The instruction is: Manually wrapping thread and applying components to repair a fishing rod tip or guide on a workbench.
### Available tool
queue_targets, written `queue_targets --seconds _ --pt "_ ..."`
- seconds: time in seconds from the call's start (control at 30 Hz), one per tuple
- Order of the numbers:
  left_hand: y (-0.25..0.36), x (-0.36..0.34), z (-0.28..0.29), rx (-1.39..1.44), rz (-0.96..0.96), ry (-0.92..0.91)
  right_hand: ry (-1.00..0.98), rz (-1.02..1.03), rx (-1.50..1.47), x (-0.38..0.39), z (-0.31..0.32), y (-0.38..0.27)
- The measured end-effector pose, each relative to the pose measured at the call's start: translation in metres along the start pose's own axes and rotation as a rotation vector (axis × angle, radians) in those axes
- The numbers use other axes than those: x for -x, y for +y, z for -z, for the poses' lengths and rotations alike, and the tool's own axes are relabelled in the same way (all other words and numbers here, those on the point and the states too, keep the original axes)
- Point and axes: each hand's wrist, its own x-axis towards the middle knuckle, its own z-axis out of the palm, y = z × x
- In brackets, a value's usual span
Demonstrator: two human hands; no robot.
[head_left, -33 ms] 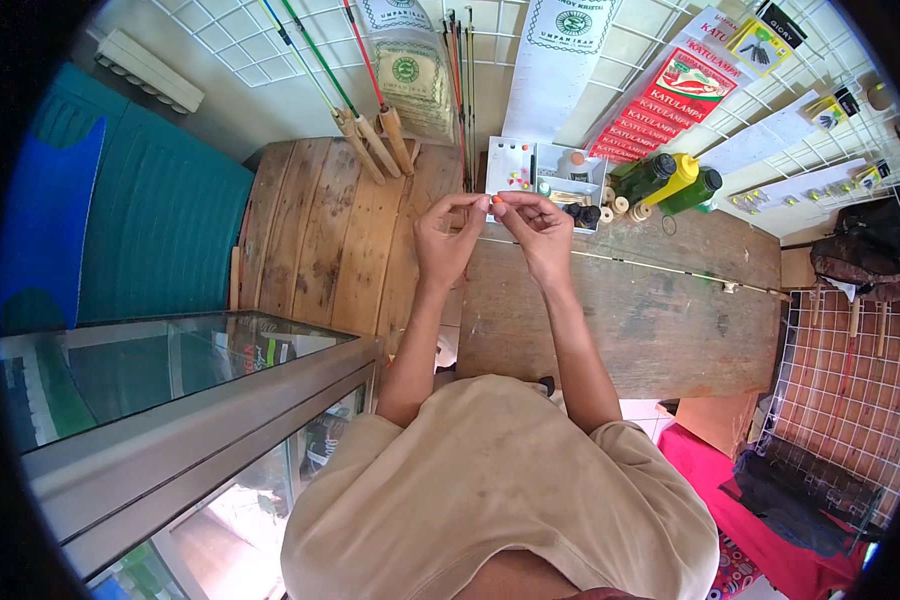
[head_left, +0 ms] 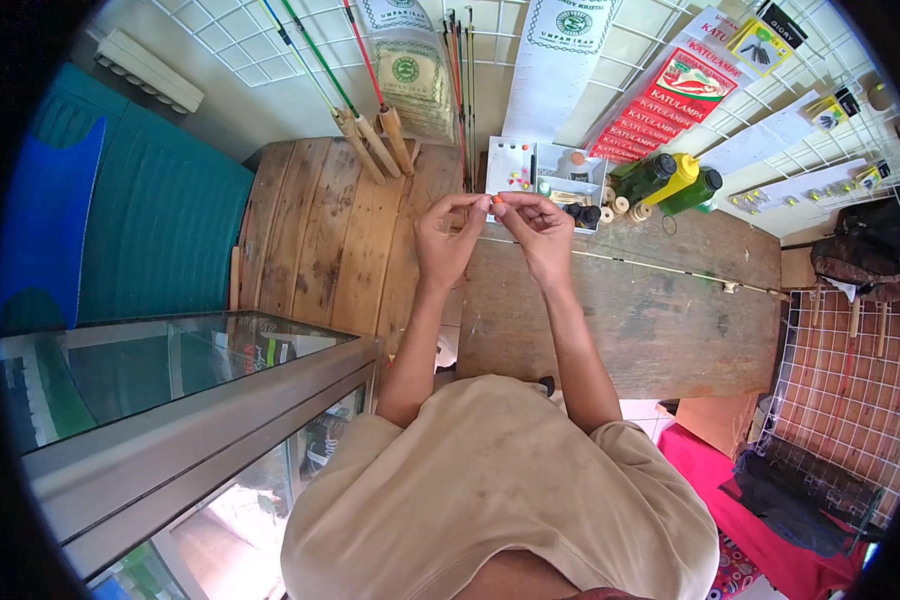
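My left hand and my right hand meet fingertip to fingertip above the table's back part. Pinched in the right thumb and forefinger is a small orange bead-like piece; its exact kind is too small to tell. The left thumb and forefinger are pressed together right beside it, and whatever they hold is hidden. Just beyond the hands stands a white divided tray with small coloured beads, a small bottle and dark-capped containers. A thin fishing rod lies across the table behind my right wrist.
Wooden spools and green and yellow bottles stand right of the tray on the wooden table. Upright rods with cork handles lean at the back left. A glass display case flanks my left arm.
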Motion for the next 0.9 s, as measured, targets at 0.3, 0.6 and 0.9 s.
queue_targets --seconds 0.3,0.6,0.9 --pt "0.0004 -0.0004 -0.0006 0.032 -0.076 0.019 -0.011 0.126 -0.018 -0.0006 0.0011 0.0004" --pt "0.0014 0.0006 0.0008 -0.022 -0.094 -0.014 -0.018 0.108 -0.028 0.0019 0.0006 -0.0017" --pt "0.0072 0.0012 -0.0019 0.024 -0.067 0.018 -0.04 0.173 -0.018 0.0023 0.0013 -0.0028"
